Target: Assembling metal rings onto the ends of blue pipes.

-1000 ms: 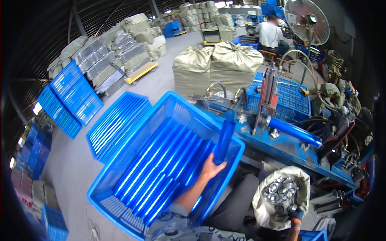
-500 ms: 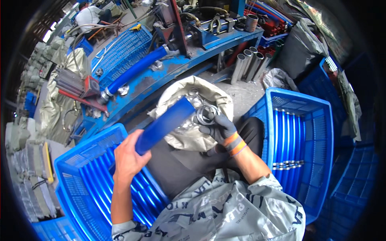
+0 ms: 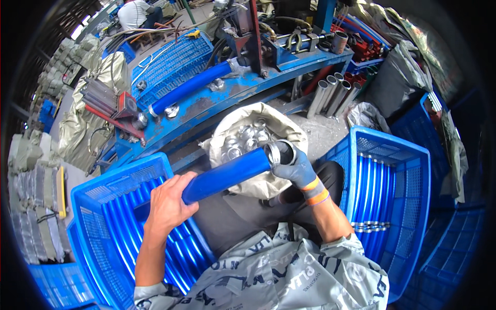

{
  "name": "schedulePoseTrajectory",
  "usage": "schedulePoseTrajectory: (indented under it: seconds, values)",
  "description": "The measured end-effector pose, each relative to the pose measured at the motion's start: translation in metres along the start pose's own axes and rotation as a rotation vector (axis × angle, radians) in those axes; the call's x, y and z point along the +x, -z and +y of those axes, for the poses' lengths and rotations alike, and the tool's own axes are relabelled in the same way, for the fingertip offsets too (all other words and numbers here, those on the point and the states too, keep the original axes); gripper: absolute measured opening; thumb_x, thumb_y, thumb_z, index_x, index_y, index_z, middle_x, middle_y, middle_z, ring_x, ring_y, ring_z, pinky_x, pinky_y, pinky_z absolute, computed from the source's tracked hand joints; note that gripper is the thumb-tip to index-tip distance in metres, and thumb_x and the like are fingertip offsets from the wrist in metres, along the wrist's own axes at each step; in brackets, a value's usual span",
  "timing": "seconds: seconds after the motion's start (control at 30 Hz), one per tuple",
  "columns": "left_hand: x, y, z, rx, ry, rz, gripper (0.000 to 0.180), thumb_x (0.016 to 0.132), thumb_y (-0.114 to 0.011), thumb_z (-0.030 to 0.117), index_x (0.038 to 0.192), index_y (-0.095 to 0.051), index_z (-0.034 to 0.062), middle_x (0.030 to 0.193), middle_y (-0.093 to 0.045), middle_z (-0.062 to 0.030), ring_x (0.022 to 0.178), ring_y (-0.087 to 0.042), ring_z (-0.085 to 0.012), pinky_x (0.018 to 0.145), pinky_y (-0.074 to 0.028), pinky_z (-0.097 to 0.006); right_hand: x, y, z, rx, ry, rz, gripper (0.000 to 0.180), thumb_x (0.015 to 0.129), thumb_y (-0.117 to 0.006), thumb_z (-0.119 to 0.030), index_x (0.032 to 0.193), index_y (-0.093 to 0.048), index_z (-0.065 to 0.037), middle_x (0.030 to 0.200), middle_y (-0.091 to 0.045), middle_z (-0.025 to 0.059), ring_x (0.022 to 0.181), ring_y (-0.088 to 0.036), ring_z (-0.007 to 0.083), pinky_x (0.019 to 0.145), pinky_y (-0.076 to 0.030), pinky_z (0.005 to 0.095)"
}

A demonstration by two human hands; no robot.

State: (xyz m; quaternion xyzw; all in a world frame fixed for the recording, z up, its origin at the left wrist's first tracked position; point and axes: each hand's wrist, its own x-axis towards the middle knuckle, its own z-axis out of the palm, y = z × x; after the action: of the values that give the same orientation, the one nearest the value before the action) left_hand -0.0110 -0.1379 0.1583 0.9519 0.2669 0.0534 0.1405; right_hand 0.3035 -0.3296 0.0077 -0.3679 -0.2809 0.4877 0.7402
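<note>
My bare left hand (image 3: 172, 202) is closed round the near end of a blue tube (image 3: 227, 176), which slants up to the right across my lap. At its far end my right hand (image 3: 295, 168), in a dark grey glove with an orange band at the wrist, grips a silver metal ring (image 3: 275, 154). The ring sits at the tube's mouth; whether it is seated inside cannot be made out. Just beyond the tube, an open cream sack (image 3: 219, 135) holds many loose silver rings (image 3: 251, 137).
Blue crates stand on both sides: the left crate (image 3: 77, 206) holds blue tubes, the right crate (image 3: 421, 206) tubes with silver ends. Ahead runs a blue machine bench (image 3: 206, 101) with another blue tube (image 3: 194, 88). Metal pipes (image 3: 333, 95) stand beneath it. A person (image 3: 135, 14) sits far left.
The silver ring in my right hand has come against the tube's far end. The tube has swung lower and to the right, and the whole view has shifted slightly.
</note>
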Motion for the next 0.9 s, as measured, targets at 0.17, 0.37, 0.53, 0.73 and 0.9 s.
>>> schedulePoseTrajectory:
  seconds: [0.17,0.37,0.53,0.73,0.9]
  values:
    - [-0.001,0.003,-0.001,0.013,0.006,-0.025,0.068,0.071,-0.087,0.013,0.138,-0.076,0.0118,0.112,-0.081,-0.0138,0.103,-0.079,-0.0398,0.089,-0.064,-0.05,-0.002,-0.001,-0.014,-0.111,-0.08,-0.04,0.07,0.089,-0.092,0.004,0.154,-0.067,0.002,0.139,-0.076,0.0027,0.126,-0.071,0.0127,0.115,-0.056,0.0339]
    - [-0.002,-0.001,-0.003,0.014,-0.015,-0.009,0.07,0.07,-0.087,0.015,0.138,-0.076,0.0112,0.112,-0.08,-0.014,0.103,-0.078,-0.04,0.089,-0.063,-0.05,0.0,-0.001,-0.03,-0.26,-0.116,-0.064,0.069,0.087,-0.096,0.002,0.15,-0.07,-0.001,0.134,-0.077,0.0001,0.121,-0.071,0.0108,0.111,-0.057,0.0327]
    - [-0.002,-0.004,-0.002,0.048,-0.038,0.021,0.072,0.068,-0.088,0.015,0.139,-0.075,0.0104,0.11,-0.078,-0.0136,0.101,-0.076,-0.0392,0.089,-0.062,-0.049,0.001,-0.001,-0.038,-0.367,-0.078,-0.068,0.063,0.088,-0.094,0.004,0.147,-0.072,-0.002,0.13,-0.078,-0.0005,0.117,-0.072,0.0104,0.105,-0.059,0.0318]
    - [-0.002,-0.018,-0.01,0.042,-0.096,0.103,0.075,0.067,-0.088,0.015,0.141,-0.074,0.0084,0.109,-0.077,-0.0134,0.098,-0.075,-0.0381,0.089,-0.061,-0.048,0.006,0.001,-0.023,-0.231,-0.129,-0.062,0.061,0.089,-0.091,0.007,0.147,-0.072,-0.001,0.125,-0.08,-0.0001,0.108,-0.074,0.0088,0.094,-0.062,0.0287]
    - [-0.002,-0.025,-0.014,0.078,-0.1,0.113,0.075,0.07,-0.089,0.013,0.143,-0.073,0.0118,0.111,-0.075,-0.0103,0.102,-0.074,-0.0351,0.091,-0.061,-0.048,0.009,0.009,-0.02,-0.284,-0.142,-0.08,0.053,0.091,-0.091,0.006,0.141,-0.076,0.0,0.123,-0.08,-0.0011,0.107,-0.074,0.0077,0.095,-0.062,0.0289]
